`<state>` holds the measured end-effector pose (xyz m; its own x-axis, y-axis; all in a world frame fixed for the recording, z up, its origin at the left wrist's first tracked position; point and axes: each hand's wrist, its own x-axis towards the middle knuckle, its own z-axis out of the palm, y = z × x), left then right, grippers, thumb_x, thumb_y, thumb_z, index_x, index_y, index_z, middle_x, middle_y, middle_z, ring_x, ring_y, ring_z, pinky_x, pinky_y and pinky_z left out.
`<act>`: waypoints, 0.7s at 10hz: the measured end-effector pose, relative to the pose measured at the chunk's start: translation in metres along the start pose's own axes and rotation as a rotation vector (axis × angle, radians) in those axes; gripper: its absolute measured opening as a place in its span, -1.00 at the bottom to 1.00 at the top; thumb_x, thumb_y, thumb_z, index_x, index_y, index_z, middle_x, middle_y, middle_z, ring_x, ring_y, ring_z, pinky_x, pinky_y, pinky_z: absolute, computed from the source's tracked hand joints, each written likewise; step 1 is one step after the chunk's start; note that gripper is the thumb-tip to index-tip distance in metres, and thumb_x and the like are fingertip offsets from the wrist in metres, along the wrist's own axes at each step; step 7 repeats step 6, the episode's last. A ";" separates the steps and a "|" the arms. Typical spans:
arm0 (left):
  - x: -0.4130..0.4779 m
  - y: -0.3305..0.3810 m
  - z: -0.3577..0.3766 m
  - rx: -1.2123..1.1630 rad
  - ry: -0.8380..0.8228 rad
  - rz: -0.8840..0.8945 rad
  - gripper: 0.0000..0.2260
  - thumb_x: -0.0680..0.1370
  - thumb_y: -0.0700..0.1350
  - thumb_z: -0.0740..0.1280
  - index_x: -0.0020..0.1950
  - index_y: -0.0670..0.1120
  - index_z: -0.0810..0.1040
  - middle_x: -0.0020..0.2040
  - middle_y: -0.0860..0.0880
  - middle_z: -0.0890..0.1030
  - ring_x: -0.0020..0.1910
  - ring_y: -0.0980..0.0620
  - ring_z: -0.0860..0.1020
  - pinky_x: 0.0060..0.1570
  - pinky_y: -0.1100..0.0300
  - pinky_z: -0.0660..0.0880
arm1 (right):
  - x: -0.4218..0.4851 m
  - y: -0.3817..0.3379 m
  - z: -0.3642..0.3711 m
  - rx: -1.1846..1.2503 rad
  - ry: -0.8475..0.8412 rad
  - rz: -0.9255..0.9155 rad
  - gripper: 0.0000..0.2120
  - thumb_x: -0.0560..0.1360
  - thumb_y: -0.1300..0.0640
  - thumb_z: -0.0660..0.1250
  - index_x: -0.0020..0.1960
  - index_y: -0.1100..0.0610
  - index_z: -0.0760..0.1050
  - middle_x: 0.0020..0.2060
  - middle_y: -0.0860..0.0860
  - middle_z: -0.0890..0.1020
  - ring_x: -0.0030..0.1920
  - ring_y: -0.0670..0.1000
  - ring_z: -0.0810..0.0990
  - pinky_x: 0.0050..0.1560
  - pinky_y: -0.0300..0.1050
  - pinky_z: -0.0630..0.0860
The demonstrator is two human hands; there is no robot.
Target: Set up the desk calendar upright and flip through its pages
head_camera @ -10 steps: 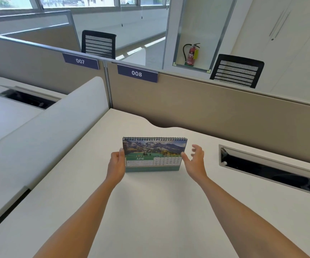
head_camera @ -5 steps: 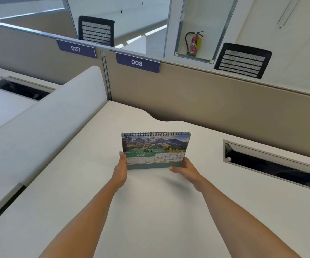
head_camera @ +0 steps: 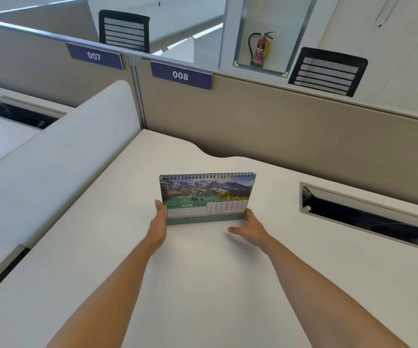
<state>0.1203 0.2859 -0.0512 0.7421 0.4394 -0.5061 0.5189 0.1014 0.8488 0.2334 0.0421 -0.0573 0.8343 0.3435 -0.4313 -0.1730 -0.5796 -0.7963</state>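
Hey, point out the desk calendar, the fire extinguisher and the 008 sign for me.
desk calendar [head_camera: 206, 190]: head view, on the mountain photo of its June page.
fire extinguisher [head_camera: 260, 52]: head view, on its red cylinder.
008 sign [head_camera: 180, 75]: head view, on the white digits.

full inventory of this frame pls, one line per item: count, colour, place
desk calendar: 1, green with mountain photo, open at JUNE, upright mid-desk
desk: 1, white, foreground
cable slot: 1, dark, grey-framed, desk right
partition: 1, beige, behind desk
number plates: 2, navy, 007 and 008, partition top
chairs: 2, black mesh, beyond partition
fire extinguisher: 1, red, wall niche
left hand: 1, at calendar's left edge
right hand: 1, at calendar's lower right corner
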 end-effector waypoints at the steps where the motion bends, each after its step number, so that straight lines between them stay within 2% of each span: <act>1: -0.001 0.000 0.000 -0.015 0.016 -0.002 -0.09 0.35 0.46 -0.33 0.51 0.07 0.31 0.51 -0.10 0.33 0.53 -0.11 0.18 0.53 -0.08 -0.07 | 0.000 0.000 0.001 -0.031 0.001 0.005 -0.20 0.35 0.05 0.53 0.46 0.01 0.17 0.42 -0.03 0.39 0.40 0.07 0.37 0.41 0.07 0.30; 2: -0.003 0.002 -0.001 -0.069 0.034 0.017 -0.07 0.33 0.46 -0.31 0.46 0.03 0.39 0.43 -0.12 0.45 0.47 -0.15 0.30 0.52 -0.09 0.00 | -0.001 -0.002 0.001 -0.033 -0.004 0.005 -0.20 0.38 0.05 0.51 0.47 0.01 0.14 0.45 -0.02 0.36 0.41 0.08 0.34 0.43 0.11 0.26; 3: -0.004 0.001 -0.002 -0.084 0.116 0.038 -0.12 0.38 0.43 -0.30 0.45 0.02 0.39 0.38 -0.13 0.50 0.41 -0.19 0.37 0.49 -0.14 0.05 | -0.003 0.000 0.003 -0.140 0.053 0.018 -0.16 0.38 -0.03 0.48 0.50 -0.03 0.08 0.46 -0.05 0.34 0.43 0.11 0.33 0.42 0.21 0.21; 4: -0.009 -0.003 -0.005 0.096 0.289 0.038 -0.30 0.54 0.36 -0.25 0.46 0.04 0.35 0.40 -0.17 0.45 0.41 -0.28 0.31 0.46 -0.18 0.05 | -0.013 0.002 0.007 -0.280 0.149 0.071 -0.03 0.36 -0.12 0.47 0.55 -0.01 -0.05 0.51 -0.04 0.26 0.46 0.13 0.29 0.42 0.23 0.14; 5: -0.022 -0.001 -0.007 0.210 0.484 0.126 -0.44 0.61 0.25 -0.13 0.45 0.00 0.33 0.36 -0.22 0.47 0.36 -0.29 0.34 0.38 -0.16 0.13 | -0.021 0.005 0.005 -0.282 0.239 0.072 -0.03 0.38 -0.14 0.45 0.56 -0.01 -0.09 0.53 -0.01 0.20 0.48 0.12 0.22 0.43 0.24 0.08; 6: -0.035 0.011 -0.008 0.223 0.636 0.333 -0.52 0.65 0.15 -0.02 0.48 -0.06 0.30 0.42 -0.15 0.44 0.43 -0.16 0.29 0.41 -0.15 0.10 | -0.032 -0.003 -0.005 -0.223 0.350 -0.020 -0.13 0.45 -0.15 0.38 0.55 -0.02 -0.07 0.55 0.00 0.14 0.49 0.12 0.18 0.43 0.23 0.05; 7: -0.035 0.011 -0.008 0.223 0.636 0.333 -0.52 0.65 0.15 -0.02 0.48 -0.06 0.30 0.42 -0.15 0.44 0.43 -0.16 0.29 0.41 -0.15 0.10 | -0.032 -0.003 -0.005 -0.223 0.350 -0.020 -0.13 0.45 -0.15 0.38 0.55 -0.02 -0.07 0.55 0.00 0.14 0.49 0.12 0.18 0.43 0.23 0.05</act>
